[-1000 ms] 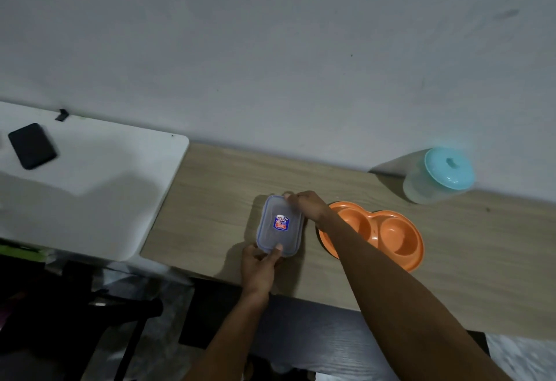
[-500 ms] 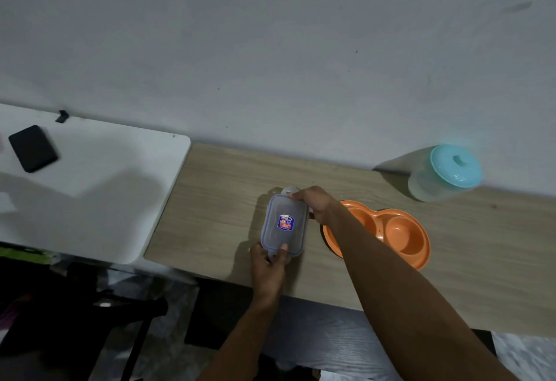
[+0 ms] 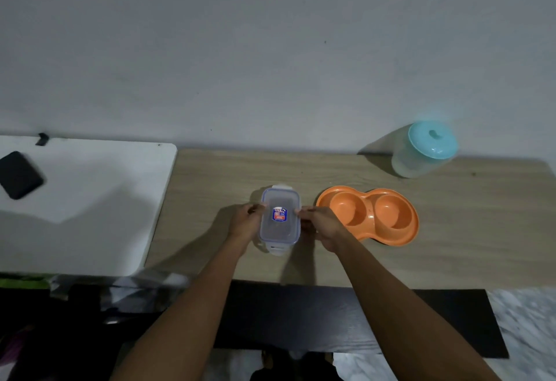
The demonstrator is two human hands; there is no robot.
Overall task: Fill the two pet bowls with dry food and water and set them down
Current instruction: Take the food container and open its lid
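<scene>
A clear rectangular food box (image 3: 279, 218) with a blue-rimmed lid and a sticker stands on the wooden table (image 3: 210, 200). My left hand (image 3: 245, 221) grips its left long side and my right hand (image 3: 320, 224) grips its right long side, fingertips at the lid's edge. The end flaps of the lid stick out. To the right lies the orange double pet bowl (image 3: 368, 215) with both wells empty. At the back right, against the wall, a clear jug with a turquoise lid (image 3: 424, 149) stands.
A white table (image 3: 84, 200) adjoins on the left with a black phone-like slab (image 3: 19, 174) on it. The wall runs close behind both tables. Below the wooden table's front edge lie a dark mat (image 3: 361, 320) and pale marbled floor.
Both hands left the box's short ends and now hold its long sides, left hand on the left, right hand on the right. The end flaps now stick out. The camera view has shifted.
</scene>
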